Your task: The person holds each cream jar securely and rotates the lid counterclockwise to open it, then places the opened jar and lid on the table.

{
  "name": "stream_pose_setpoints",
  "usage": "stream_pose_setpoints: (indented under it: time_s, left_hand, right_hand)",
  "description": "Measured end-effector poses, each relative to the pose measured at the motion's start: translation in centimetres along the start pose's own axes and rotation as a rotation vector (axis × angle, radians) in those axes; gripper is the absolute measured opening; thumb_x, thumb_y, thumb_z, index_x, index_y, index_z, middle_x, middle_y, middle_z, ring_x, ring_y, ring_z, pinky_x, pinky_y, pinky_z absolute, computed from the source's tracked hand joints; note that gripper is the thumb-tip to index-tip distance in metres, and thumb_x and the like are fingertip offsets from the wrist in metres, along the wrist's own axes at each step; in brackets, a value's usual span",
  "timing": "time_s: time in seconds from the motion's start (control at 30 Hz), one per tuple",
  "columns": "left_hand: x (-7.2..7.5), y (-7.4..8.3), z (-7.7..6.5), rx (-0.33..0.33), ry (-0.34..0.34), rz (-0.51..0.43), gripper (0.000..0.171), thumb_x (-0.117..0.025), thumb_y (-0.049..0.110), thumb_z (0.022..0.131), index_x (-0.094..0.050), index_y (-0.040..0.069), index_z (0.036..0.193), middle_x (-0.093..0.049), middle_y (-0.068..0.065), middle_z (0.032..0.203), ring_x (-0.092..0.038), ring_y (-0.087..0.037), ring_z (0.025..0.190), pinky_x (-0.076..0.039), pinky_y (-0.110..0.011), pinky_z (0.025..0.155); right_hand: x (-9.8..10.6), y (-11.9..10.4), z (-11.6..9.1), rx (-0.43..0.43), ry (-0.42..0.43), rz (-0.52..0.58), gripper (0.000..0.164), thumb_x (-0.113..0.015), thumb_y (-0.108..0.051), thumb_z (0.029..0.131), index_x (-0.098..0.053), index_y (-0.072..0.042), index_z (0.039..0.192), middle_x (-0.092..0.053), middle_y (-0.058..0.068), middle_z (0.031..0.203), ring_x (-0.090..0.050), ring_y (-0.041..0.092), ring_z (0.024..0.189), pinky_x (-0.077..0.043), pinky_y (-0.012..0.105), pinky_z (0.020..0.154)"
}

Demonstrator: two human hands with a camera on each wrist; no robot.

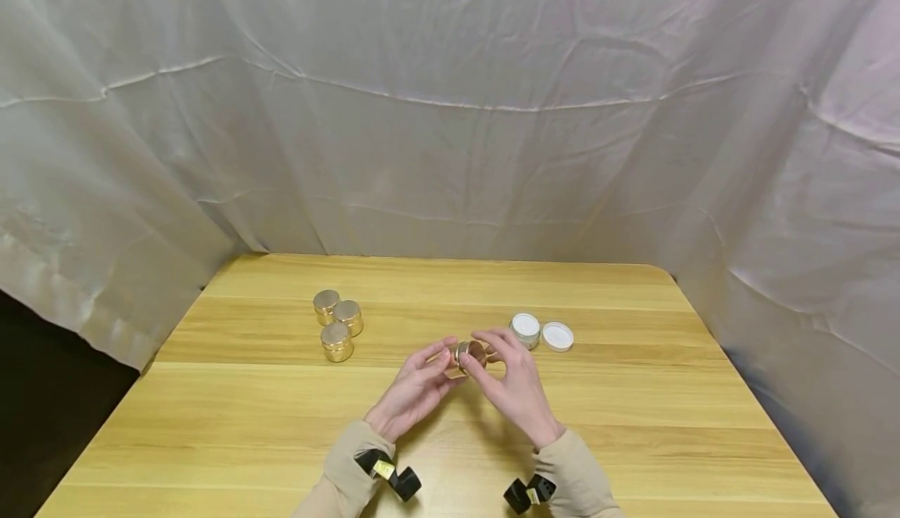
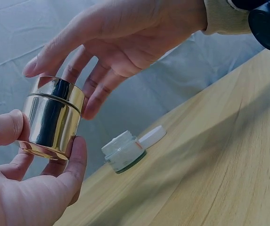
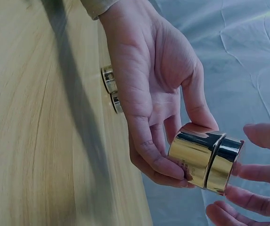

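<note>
My left hand [image 1: 415,393] grips a gold cosmetic jar [image 2: 52,117] by its lower body, thumb on one side and fingers on the other. The jar is held above the table with its gold lid [image 3: 225,162] on, and a dark seam runs between the two. Around the lid end, my right hand [image 1: 515,385] has its fingers spread. In the right wrist view its thumb stands apart from the lid, while other fingertips are right at the lid's edge. Small print shows on the jar's side.
Beyond my right hand stands an open glass jar [image 1: 525,333] with a white top, a round white lid [image 1: 558,337] beside it. Three closed gold jars [image 1: 337,344] are grouped at the left of the wooden table [image 1: 281,424]. Grey curtain [image 1: 450,151] surrounds the back and sides.
</note>
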State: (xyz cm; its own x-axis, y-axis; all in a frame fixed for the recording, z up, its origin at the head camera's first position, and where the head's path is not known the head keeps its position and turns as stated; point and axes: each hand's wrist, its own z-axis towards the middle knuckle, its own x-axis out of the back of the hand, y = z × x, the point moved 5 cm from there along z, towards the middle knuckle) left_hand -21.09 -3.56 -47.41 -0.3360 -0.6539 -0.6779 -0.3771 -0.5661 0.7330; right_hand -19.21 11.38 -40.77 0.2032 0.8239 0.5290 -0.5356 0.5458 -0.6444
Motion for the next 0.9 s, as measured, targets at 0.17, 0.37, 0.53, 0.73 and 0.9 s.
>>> stream_pose_setpoints:
  time_s: [0.17,0.37,0.53,0.73,0.9]
  left_hand:
    - [-0.05,0.04,0.0,-0.001,0.005,0.005,0.056,-0.049,0.01,0.105,-0.022,-0.006,0.151,-0.058,-0.003,0.124,-0.063,-0.011,0.113,-0.051,-0.027,0.11]
    - [-0.03,0.12,-0.03,0.002,0.009,0.006,0.053,-0.047,0.009,0.105,-0.024,-0.006,0.151,-0.054,-0.004,0.128,-0.062,-0.011,0.114,-0.05,-0.028,0.111]
    - [-0.05,0.14,-0.02,-0.001,0.007,0.01,0.056,-0.047,0.008,0.105,-0.02,-0.006,0.152,-0.055,-0.003,0.125,-0.062,-0.01,0.112,-0.05,-0.027,0.111]
    - [-0.06,0.12,-0.02,-0.005,0.005,0.009,0.049,-0.047,0.009,0.105,-0.029,-0.003,0.149,-0.057,-0.002,0.123,-0.063,-0.011,0.111,-0.051,-0.027,0.11]
    - [-0.07,0.12,-0.02,-0.003,0.001,0.014,0.052,-0.047,0.01,0.105,-0.025,-0.005,0.15,-0.056,-0.003,0.125,-0.063,-0.01,0.111,-0.051,-0.027,0.11]
  right_hand:
    - [-0.03,-0.03,0.0,0.009,-0.016,0.026,0.033,-0.08,-0.014,0.085,-0.07,0.0,0.114,-0.069,0.013,0.109,-0.069,0.022,0.083,-0.063,0.029,0.074]
    - [-0.05,-0.21,0.0,0.077,-0.038,-0.007,0.035,-0.081,-0.011,0.082,-0.071,-0.003,0.115,-0.069,0.011,0.113,-0.068,0.025,0.1,-0.061,0.037,0.086]
    - [-0.11,-0.13,-0.02,0.061,-0.028,-0.008,0.037,-0.08,-0.015,0.085,-0.069,-0.003,0.118,-0.069,0.011,0.116,-0.068,0.026,0.1,-0.061,0.035,0.084]
    - [-0.17,0.03,-0.04,-0.002,-0.022,0.028,0.038,-0.079,-0.017,0.086,-0.069,0.002,0.118,-0.069,0.013,0.112,-0.069,0.023,0.083,-0.063,0.029,0.073]
    - [-0.24,-0.12,-0.09,0.034,-0.022,0.014,0.035,-0.08,-0.012,0.084,-0.07,0.002,0.114,-0.069,0.013,0.109,-0.069,0.024,0.082,-0.063,0.029,0.072]
